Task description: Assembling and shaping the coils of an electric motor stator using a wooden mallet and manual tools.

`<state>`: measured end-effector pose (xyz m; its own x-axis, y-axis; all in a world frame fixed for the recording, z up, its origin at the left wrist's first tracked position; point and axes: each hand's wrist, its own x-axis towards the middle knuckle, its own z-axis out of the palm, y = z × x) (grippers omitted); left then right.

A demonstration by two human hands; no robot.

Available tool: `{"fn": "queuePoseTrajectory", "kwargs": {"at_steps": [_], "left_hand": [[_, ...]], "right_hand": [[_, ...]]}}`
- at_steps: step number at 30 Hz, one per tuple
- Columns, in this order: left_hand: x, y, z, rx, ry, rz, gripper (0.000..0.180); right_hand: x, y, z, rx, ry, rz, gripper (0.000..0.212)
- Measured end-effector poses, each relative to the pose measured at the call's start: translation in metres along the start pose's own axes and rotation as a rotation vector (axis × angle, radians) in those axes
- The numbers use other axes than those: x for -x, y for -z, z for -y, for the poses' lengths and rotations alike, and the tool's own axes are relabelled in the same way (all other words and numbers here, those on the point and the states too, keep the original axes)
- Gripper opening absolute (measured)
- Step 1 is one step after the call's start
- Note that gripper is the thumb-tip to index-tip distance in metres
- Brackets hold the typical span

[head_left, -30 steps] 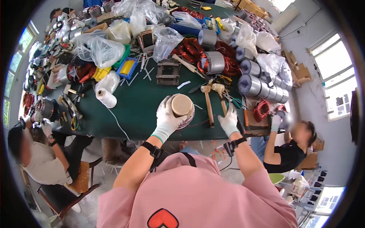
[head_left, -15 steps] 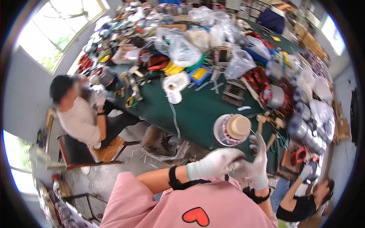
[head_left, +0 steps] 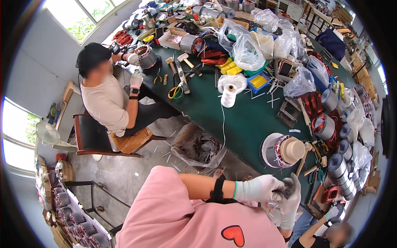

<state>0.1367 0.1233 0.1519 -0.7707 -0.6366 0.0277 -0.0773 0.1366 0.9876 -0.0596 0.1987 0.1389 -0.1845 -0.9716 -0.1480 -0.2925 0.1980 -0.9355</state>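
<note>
Both my hands wear white gloves and meet in front of my chest, below the table's near edge. My left hand has its fingers pinched together against the other hand. Grey-stained fingers curl inward on my right hand; anything between the two hands is too small or hidden to make out. Just beyond them on the green table stands a grey motor stator with red-and-white windings, a cream round block on its top. A mallet lies right beside it.
A white thread spool trails its thread over the table edge, near a lined waste box. Hammers, scissors, plastic bags and coils crowd the table. One person sits at left holding a stator; another is at lower right.
My view has swung left, so the table and stator appear farther right. My right hand's fingers, raised and spread before, are now curled in against my left hand.
</note>
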Motion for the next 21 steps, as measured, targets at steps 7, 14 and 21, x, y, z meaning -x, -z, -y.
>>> {"fn": "queuePoseTrajectory", "kwargs": {"at_steps": [7, 14, 21], "left_hand": [[-0.031, 0.010, -0.025, 0.357, 0.250, 0.465, 0.026], [-0.037, -0.022, -0.005, 0.143, 0.061, 0.392, 0.028], [-0.081, 0.052, 0.028, 0.020, 0.279, -0.324, 0.020]], "right_hand": [[0.019, 0.015, 0.015, -0.291, -0.112, 0.054, 0.110], [-0.001, 0.059, 0.036, 0.246, 0.183, 0.336, 0.067], [0.013, 0.068, -0.061, -0.137, -0.315, -0.043, 0.036]]}}
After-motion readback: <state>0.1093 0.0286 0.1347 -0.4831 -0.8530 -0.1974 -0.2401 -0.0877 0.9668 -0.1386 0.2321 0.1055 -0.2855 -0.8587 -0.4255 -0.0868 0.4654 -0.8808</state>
